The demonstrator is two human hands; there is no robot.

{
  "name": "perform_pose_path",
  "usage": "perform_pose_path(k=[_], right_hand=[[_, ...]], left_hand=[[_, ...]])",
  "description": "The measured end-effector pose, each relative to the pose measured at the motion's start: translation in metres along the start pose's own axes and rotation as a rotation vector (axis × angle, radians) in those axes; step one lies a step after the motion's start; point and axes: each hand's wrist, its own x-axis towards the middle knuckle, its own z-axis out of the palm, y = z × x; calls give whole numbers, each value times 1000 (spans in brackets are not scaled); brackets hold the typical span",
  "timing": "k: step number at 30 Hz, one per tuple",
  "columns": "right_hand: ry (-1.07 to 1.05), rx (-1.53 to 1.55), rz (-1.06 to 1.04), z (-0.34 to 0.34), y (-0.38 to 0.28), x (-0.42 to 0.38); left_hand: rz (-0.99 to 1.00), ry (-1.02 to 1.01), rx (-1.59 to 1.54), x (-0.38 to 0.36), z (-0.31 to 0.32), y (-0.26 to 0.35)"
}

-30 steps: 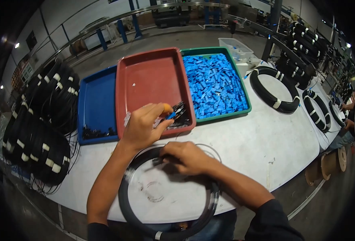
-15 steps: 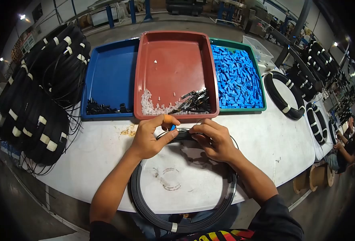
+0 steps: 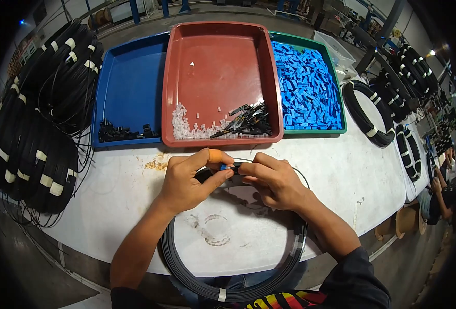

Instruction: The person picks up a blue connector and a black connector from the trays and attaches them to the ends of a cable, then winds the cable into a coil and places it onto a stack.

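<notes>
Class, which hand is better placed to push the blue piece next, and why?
Probably the left hand: its thumb and fingers pinch the blue piece. The right hand is close beside it, at the coil's far side.

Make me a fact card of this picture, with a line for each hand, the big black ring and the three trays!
Left hand: pinches a small blue piece; orange covering on one finger
Right hand: fingertips close by the blue piece; its exact hold is hidden
Big ring: black coil, reaching past the near edge of the white table
Blue tray: small black parts
Red tray: clear bits, dark slim pieces
Green tray: many blue pieces
</notes>
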Motion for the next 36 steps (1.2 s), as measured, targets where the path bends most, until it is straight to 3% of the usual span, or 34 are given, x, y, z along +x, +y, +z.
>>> perform_pose_path(k=[14,29,36], right_hand=[[26,119,-11,3,3,5],[84,65,-30,3,2,2],[156,39,3,2,1,0]], left_hand=[[98,1,102,0,1,-2],[-48,95,65,-5,4,-5],[72,84,192,0,-2,-2]])
